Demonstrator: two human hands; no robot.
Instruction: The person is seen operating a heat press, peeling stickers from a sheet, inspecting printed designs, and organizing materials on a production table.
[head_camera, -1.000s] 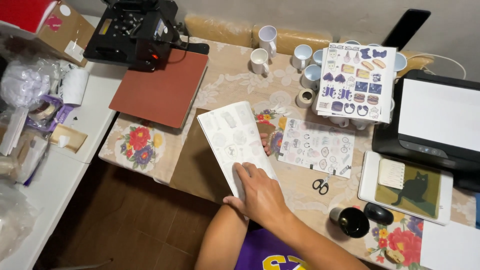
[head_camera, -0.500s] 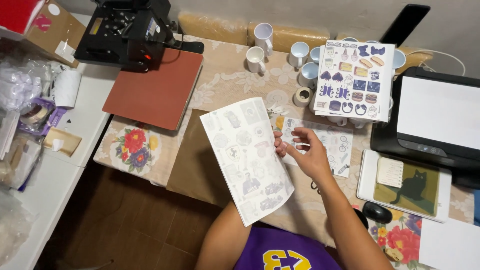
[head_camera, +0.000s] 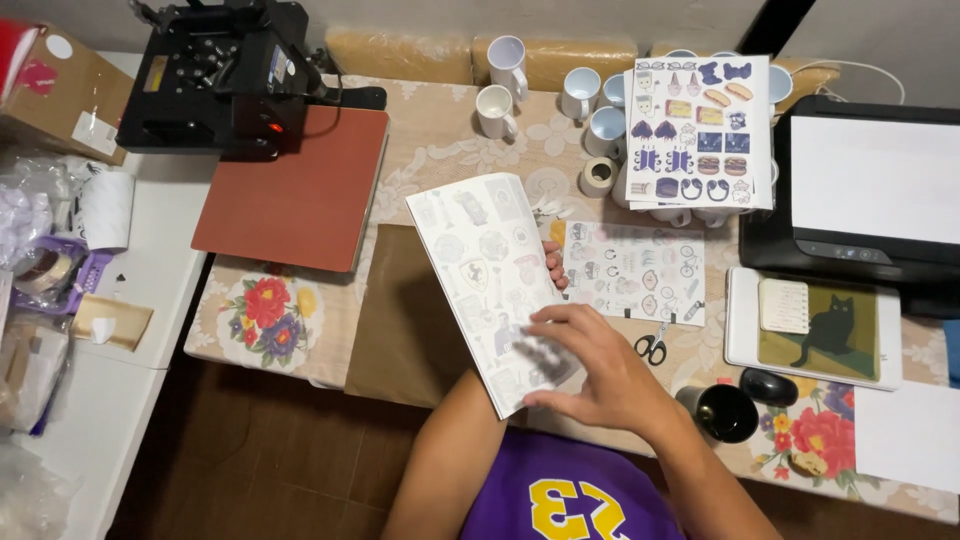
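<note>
I hold a white printed sheet (head_camera: 480, 270) of faint small pictures, tilted up over a brown paper (head_camera: 400, 310) on the table. My left hand (head_camera: 555, 268) is mostly hidden behind the sheet; only its fingertips curl round the right edge. My right hand (head_camera: 590, 375) lies on the sheet's lower right corner, fingers bent on it. Just right of the sheet, a second pale sticker sheet (head_camera: 635, 270) lies flat, with small scissors (head_camera: 652, 347) below it.
A black heat press (head_camera: 230, 70) with a red platen (head_camera: 300, 190) stands at the back left. White mugs (head_camera: 497, 110), a tape roll (head_camera: 598, 176) and a coloured sticker sheet (head_camera: 698, 130) are behind. A printer (head_camera: 870, 190), a cat-picture pad (head_camera: 815, 325), a mouse (head_camera: 768, 385) and a black cup (head_camera: 725, 412) are at the right.
The sheet lay flat under one hand a second ago; it has been lifted and tilted. My right hand has now come onto its lower corner.
</note>
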